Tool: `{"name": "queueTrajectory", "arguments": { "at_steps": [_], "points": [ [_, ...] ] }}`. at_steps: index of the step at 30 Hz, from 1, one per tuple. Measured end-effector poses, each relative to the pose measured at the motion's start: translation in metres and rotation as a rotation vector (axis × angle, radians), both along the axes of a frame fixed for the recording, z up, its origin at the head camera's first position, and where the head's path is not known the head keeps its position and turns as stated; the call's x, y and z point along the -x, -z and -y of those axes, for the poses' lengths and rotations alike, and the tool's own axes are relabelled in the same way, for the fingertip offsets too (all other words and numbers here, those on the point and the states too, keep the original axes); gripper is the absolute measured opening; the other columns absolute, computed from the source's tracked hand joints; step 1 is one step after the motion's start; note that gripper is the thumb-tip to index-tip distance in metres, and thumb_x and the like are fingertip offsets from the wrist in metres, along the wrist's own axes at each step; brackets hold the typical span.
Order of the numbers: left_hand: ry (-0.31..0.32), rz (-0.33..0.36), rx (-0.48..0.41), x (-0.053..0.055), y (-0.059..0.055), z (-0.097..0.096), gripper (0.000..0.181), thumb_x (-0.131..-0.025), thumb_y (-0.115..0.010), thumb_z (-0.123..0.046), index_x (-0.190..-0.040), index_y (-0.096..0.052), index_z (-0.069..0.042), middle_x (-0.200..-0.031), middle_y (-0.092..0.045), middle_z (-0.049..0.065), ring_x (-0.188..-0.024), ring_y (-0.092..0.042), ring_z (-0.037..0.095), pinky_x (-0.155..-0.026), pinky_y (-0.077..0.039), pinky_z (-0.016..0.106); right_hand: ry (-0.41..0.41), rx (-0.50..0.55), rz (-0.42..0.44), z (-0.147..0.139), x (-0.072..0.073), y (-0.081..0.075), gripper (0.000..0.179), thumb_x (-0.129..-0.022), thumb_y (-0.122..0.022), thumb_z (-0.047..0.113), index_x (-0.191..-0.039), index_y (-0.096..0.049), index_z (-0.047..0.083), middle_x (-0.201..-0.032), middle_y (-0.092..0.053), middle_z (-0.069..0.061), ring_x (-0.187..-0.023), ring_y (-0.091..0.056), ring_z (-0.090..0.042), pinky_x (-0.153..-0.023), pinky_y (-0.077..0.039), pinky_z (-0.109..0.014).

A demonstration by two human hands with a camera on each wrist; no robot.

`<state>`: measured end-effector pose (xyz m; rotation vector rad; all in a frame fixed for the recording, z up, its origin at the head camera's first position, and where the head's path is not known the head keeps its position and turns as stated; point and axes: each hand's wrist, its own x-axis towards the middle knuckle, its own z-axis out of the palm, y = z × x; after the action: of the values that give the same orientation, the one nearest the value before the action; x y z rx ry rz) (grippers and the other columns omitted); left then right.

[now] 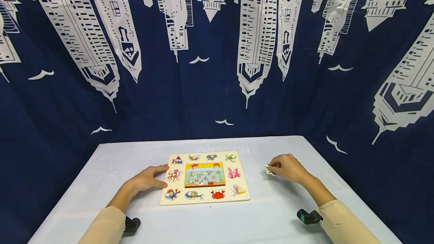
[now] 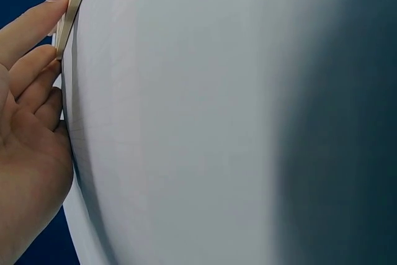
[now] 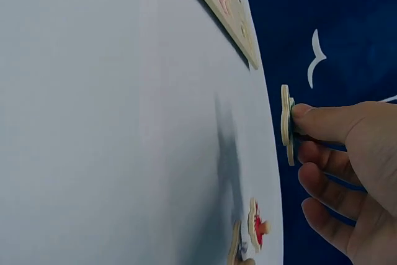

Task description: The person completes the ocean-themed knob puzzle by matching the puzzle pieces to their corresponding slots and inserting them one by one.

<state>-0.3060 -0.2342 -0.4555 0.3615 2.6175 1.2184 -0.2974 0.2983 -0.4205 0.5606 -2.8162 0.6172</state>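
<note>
A wooden peg puzzle board (image 1: 246, 194) with sea-animal pictures lies flat on the table. Along its left edge rests my left hand (image 1: 146, 179), thumb and fingers spread; in the left wrist view the thumb (image 2: 37, 24) touches the board's side. Off to the right of the board, my right hand (image 1: 287, 166) pinches a small green-and-white wooden puzzle piece (image 1: 269, 169) between thumb and fingers. Seen edge-on in the right wrist view, that piece (image 3: 286, 119) is held up off the table, its knob hidden by the fingertips.
In the right wrist view, a red knobbed puzzle piece (image 3: 255, 226) and another piece (image 3: 235, 244) lie on the table below the right hand. Several knobbed pieces sit in the board's top and bottom rows. A dark blue patterned curtain (image 1: 210, 97) hangs behind the white table (image 1: 190, 225).
</note>
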Motion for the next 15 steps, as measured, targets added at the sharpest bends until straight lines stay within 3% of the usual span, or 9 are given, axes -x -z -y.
{"name": "queueTrajectory", "arguments": {
  "at_steps": [15],
  "points": [
    [0.002,-0.003,-0.006,-0.001,0.000,0.001,0.084,-0.077,-0.091,-0.019,-0.151,-0.052,-0.003,-0.163,-0.034,0.021,-0.151,-0.020,0.049,-0.118,-0.012,0.069,0.004,-0.026,-0.008,0.032,0.019,-0.005,0.015,-0.087,-0.084,0.021,-0.076,-0.075,0.016,-0.069,-0.063,0.013,-0.063,-0.054,-0.009,-0.057,-0.048,-0.030]
  ]
}}
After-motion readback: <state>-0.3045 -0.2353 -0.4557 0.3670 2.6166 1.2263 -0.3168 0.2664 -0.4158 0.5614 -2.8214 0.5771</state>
